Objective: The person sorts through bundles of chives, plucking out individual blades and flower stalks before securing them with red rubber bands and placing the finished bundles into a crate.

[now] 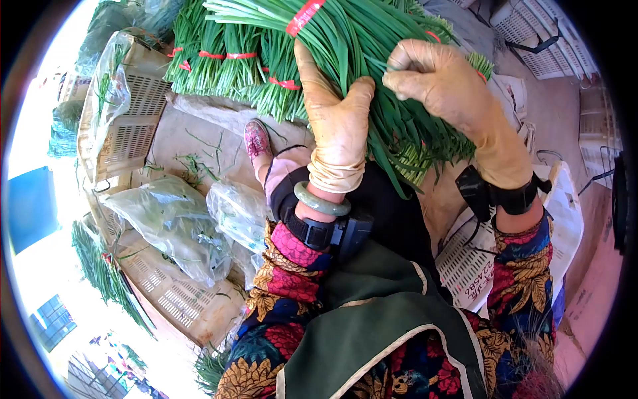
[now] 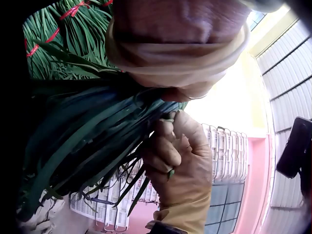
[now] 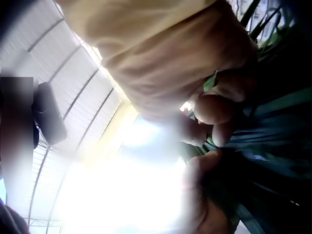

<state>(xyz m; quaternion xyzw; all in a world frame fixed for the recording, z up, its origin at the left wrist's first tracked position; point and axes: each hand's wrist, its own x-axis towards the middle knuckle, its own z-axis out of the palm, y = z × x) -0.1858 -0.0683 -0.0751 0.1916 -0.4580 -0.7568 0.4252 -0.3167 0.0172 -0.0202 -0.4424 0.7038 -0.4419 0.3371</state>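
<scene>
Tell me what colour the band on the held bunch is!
Red; the band shows best in the head view.

Floral sleeves, pale rubber gloves [image 1: 337, 133]

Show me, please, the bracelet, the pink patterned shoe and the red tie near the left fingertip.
Bracelet [image 1: 321, 203]: head view, ring's front.
Shoe [image 1: 256, 139]: head view, upper.
Red tie [image 1: 306, 17]: head view, band's middle.

The long green leafy bundle [image 1: 352, 50] has smooth, faintly glossy blades; the narrow red band [image 1: 306, 17] around it looks like plastic. The thin tan gloves [image 1: 337, 130] appear rubbery and wrinkled. The rounded pale-green bangle [image 1: 321, 200] is polished, the large transparent bag [image 1: 174, 223] crinkled, glossy plastic, the dark green apron [image 1: 392, 326] matt cloth.
</scene>
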